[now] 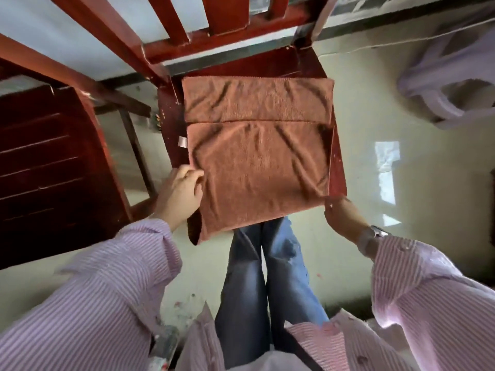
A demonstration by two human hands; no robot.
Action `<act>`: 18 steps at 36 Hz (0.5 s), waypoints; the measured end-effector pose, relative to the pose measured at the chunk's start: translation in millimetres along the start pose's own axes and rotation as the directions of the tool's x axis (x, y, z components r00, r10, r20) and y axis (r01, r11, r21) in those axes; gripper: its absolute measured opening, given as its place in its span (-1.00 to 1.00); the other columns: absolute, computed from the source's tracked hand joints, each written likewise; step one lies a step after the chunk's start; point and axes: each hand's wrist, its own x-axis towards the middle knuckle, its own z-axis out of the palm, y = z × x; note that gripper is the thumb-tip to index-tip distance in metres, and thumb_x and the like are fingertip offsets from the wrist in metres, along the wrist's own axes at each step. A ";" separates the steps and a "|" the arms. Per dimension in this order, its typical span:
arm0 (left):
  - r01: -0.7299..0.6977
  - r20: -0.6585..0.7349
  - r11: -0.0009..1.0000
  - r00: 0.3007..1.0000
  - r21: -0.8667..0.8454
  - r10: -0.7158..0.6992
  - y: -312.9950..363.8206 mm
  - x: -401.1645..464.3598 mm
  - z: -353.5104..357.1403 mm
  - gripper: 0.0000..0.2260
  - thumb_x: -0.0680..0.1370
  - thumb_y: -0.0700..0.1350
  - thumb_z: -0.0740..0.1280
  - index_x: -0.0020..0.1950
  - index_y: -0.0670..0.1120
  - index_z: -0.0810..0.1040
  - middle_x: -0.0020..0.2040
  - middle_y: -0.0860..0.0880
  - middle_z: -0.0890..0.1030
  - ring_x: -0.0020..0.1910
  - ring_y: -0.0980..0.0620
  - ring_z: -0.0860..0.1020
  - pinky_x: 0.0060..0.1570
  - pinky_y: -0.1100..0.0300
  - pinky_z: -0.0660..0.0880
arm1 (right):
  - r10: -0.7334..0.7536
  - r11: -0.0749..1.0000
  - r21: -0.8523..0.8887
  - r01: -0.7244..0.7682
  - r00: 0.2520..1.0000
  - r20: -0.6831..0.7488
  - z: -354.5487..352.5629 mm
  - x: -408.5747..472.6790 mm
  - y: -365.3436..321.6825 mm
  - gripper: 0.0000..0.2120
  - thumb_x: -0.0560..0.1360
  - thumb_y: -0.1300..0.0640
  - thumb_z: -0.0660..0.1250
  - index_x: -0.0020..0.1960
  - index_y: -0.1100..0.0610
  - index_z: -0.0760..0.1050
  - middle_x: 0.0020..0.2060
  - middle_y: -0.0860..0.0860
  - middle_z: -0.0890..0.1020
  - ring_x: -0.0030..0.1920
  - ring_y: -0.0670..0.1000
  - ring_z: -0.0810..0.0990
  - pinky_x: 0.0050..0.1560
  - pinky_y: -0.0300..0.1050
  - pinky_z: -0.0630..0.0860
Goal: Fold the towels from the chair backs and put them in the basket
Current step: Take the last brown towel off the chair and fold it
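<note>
**Head view: towel mid-fold on the chair seat**

Nearest the camera, two striped sleeves are reaching forward over blue jeans. The left hand (182, 192) is pinching the near-left edge of the brown towel (257, 156), its fingers curled onto the cloth. The right hand (341, 214) is sitting at the towel's near-right corner; its fingers are hidden under the cloth and the seat edge, so I cannot tell whether it is gripping.

The towel is lying on the red chair seat (338, 167), one layer already folded over, its hem running crosswise above the middle, with the near-left corner hanging off the seat.

Folding appears to be under way. Judging from this, the next move calls for lifting both near corners together and carrying them evenly to the far edge.

Beyond, the chair back (222, 16) is rising. No basket is showing.
</note>
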 end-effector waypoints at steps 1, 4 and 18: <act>-0.006 -0.039 1.000 0.999 -0.004 0.006 4.0 13.9 -2.0 -0.71 0.49 -0.20 0.25 0.21 -0.15 0.50 0.20 -0.12 0.48 0.16 -0.16 0.44 0.15 -0.04 0.41 | -0.045 0.999 0.007 0.046 0.997 -0.064 -5.0 12.9 -6.0 -0.69 0.48 0.27 0.13 0.14 0.16 0.54 0.12 0.25 0.53 0.08 0.28 0.53 0.09 0.04 0.48; -0.025 -0.136 0.999 0.990 0.032 0.029 15.0 53.8 -7.7 -0.64 0.52 -0.19 0.22 0.31 -0.18 0.41 0.31 -0.15 0.40 0.26 -0.20 0.35 0.22 -0.11 0.36 | -0.113 0.992 0.027 0.122 0.968 -0.223 -25.9 45.8 -28.2 -0.69 0.47 0.27 0.13 0.15 0.16 0.51 0.11 0.24 0.48 0.07 0.28 0.48 0.09 0.06 0.44; 0.104 -0.130 0.986 0.988 0.127 -0.087 15.3 108.9 -13.5 -0.80 0.50 -0.16 0.31 0.11 -0.14 0.51 0.02 -0.17 0.58 0.08 -0.21 0.46 0.14 -0.06 0.31 | -0.179 0.978 -0.156 0.137 0.936 -0.303 -73.7 107.8 -58.3 -0.71 0.51 0.14 0.17 0.19 0.20 0.39 0.10 0.22 0.49 0.13 0.22 0.40 0.14 0.08 0.30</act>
